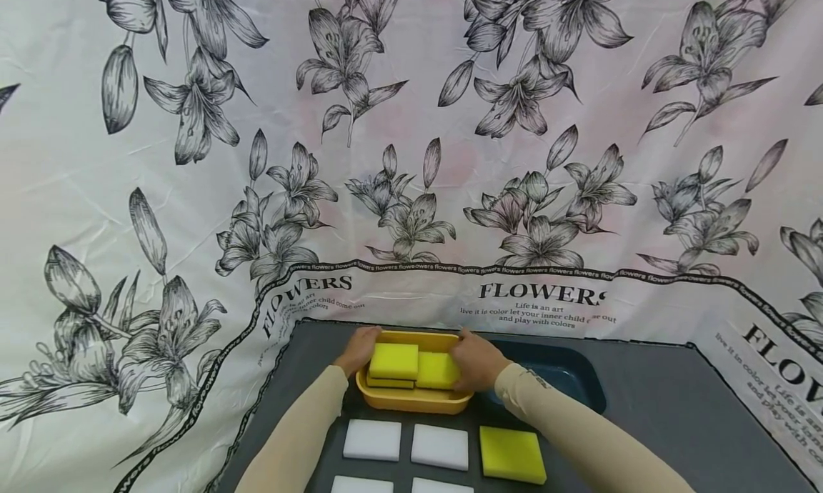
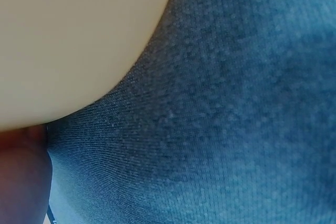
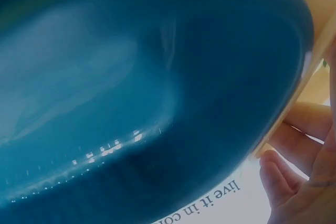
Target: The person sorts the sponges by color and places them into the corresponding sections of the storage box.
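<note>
An orange-yellow plastic tub (image 1: 414, 403) stands at the back of the dark table, with several yellow sponges (image 1: 393, 362) inside. My left hand (image 1: 361, 350) grips its left end. At the opposite end, my right hand (image 1: 479, 361) holds the rim; in the right wrist view its fingers (image 3: 302, 137) are bent against the tub's edge. Just right of the tub is a dark blue tub (image 1: 588, 379), partly behind my right forearm. A blurred beige surface and dark cloth fill most of the left wrist view, and only a sliver of hand shows there.
White sponges (image 1: 373, 440) lie in rows on the grey tabletop (image 1: 643, 400) in front of the tub. One yellow sponge (image 1: 512, 455) lies beside them, near my right forearm. A flower-printed curtain (image 1: 411, 157) hangs behind the table's back edge.
</note>
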